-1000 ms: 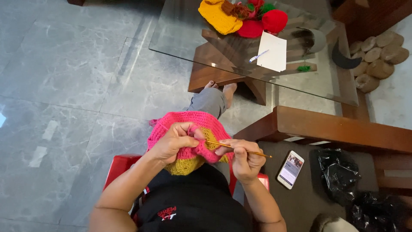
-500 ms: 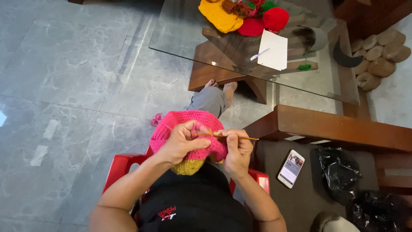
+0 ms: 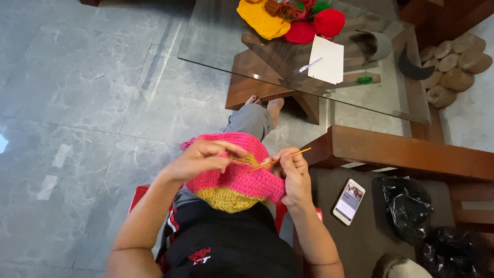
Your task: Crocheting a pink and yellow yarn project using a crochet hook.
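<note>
We're looking at a crochet piece (image 3: 234, 177), pink with a mustard-yellow band at its lower edge, lying in our lap over the raised knee. Left hand (image 3: 198, 160) is pinching the pink fabric near its top edge, fingers closed on it. Right hand (image 3: 294, 175) is gripping an orange crochet hook (image 3: 280, 159), fingers wrapped tight, tip pointing into the yarn. Both forearms are angling inward, wrists bent over the work. Phone (image 3: 349, 201) is lying on the cushion to our right.
</note>
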